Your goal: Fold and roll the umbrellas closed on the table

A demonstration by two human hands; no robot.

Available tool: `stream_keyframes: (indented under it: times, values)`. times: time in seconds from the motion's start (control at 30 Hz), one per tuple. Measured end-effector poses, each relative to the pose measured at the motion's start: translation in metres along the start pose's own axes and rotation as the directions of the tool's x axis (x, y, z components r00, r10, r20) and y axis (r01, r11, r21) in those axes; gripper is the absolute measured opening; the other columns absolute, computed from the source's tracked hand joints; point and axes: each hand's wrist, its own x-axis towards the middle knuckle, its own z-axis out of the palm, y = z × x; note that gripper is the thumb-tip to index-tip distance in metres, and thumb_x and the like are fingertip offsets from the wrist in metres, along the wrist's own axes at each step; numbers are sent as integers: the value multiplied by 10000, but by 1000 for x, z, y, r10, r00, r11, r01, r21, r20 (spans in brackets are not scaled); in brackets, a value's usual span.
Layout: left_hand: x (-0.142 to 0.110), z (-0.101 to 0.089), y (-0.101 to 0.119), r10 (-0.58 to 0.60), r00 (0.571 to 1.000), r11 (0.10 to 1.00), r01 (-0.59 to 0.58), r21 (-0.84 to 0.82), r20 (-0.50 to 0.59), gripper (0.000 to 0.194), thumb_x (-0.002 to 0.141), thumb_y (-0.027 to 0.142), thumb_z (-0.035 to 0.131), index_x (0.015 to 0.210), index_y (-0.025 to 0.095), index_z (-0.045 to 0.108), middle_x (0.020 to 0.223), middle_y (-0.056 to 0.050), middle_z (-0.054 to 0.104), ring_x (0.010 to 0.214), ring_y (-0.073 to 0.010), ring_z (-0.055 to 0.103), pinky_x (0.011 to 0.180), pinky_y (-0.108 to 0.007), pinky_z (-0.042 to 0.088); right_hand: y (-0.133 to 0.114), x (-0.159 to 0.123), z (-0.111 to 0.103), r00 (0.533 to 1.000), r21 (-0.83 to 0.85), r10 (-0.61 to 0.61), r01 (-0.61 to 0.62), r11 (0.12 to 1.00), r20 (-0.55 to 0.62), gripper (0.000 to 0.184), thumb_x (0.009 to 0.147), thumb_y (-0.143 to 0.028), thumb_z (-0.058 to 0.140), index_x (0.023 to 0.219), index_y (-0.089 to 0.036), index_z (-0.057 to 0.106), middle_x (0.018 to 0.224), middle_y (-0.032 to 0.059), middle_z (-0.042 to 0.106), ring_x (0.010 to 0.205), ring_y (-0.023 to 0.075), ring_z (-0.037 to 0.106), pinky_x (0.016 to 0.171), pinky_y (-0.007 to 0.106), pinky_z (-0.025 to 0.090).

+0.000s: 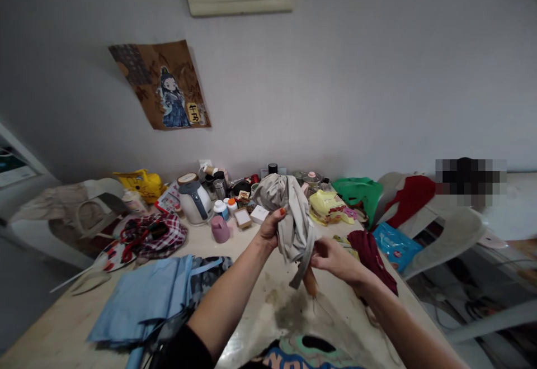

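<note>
- Left hand (272,229) grips the gray umbrella (293,221) by its loose folds.
- Right hand (330,256) closes on it beside the brown handle (310,282).
- Blue umbrella (140,296) lies nearby.

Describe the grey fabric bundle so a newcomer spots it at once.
Find the pale table by the wall. Above its middle, the left hand and right hand hold the grey fabric bundle, a strap dangling below. Its crumpled grey folds set it apart from the light blue fabric lying at left.
</note>
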Motion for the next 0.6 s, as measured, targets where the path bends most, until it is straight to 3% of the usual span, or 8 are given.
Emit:
stream_keyframes:
  times: [0.03, 0.1, 0.13, 0.2, 0.27, 0.3, 0.43, 0.6]
  values:
    - [1, 2, 3, 25, 999, 1000, -25, -6, -44, 302, 607, 260, 784, 854, 122, 679, 727, -64, 736, 830, -275, 705, 927, -416, 490, -6, -1, -6, 991, -151, -83, 67, 986, -105, 469, 674, -289, 699, 1108, -152, 589, 915, 56, 626, 828, 191, 583, 735, 327, 500]
    - [3, 7, 6, 65, 993, 997, -68, -24, -99, 277, 614, 244, 781, 841, 124, 676, 721, -54, 737, 751, -240, 708, 909, -398, 507, -14, -4, -12, 915, -438, -323, 195, 878, -240, 662, 701, -276, 700, 1315, -198, 463, 1115, 101, 562, 958, 227, 556, 803, 377, 501]
    - [4, 10, 7, 68, 992, 997, -72, -32, -106, 271, 623, 245, 776, 843, 122, 675, 728, -55, 739, 730, -232, 707, 903, -398, 512, -17, -5, -13, 862, -562, -448, 254, 787, -239, 695, 719, -250, 695, 1359, -231, 426, 1193, 113, 510, 1030, 242, 525, 844, 394, 491]
    - [5, 13, 7, 58, 993, 997, -62, -36, -98, 267, 641, 249, 761, 856, 117, 674, 726, -63, 740, 732, -238, 710, 899, -406, 518, -20, -6, -11, 775, -732, -617, 342, 589, -134, 590, 773, -187, 651, 1328, -292, 482, 1251, 111, 439, 1094, 256, 471, 875, 404, 475]
    - [5, 14, 6, 47, 995, 998, -50, -28, -89, 269, 654, 248, 748, 873, 111, 671, 716, -70, 738, 763, -255, 714, 901, -416, 518, -21, -5, -9, 721, -795, -692, 400, 456, -34, 424, 814, -149, 599, 1208, -305, 589, 1236, 103, 423, 1068, 249, 463, 838, 382, 480]
    - [6, 13, 5, 43, 995, 999, -46, -24, -87, 272, 661, 250, 742, 882, 110, 669, 720, -75, 739, 783, -262, 715, 905, -420, 517, -21, -5, -9, 707, -795, -707, 425, 433, -7, 370, 825, -139, 580, 1158, -295, 618, 1232, 103, 421, 1052, 242, 469, 817, 366, 484]
    - [5, 8, 7, 4, 995, 1000, -7, -25, -95, 261, 684, 250, 718, 900, 116, 657, 787, -87, 748, 851, -271, 710, 928, -432, 504, -24, -2, -13, 699, -673, -715, 515, 531, -29, 266, 867, -110, 485, 1054, -232, 629, 1137, 96, 481, 1010, 196, 529, 799, 310, 492]
    - [4, 4, 9, 16, 985, 999, -25, -47, -172, 208, 665, 178, 732, 850, 122, 655, 760, -57, 741, 712, -200, 700, 885, -374, 519, -31, -3, -23, 670, -545, -678, 463, 699, -302, 153, 905, -205, 492, 931, -213, 642, 908, 48, 581, 828, 158, 579, 736, 280, 478]
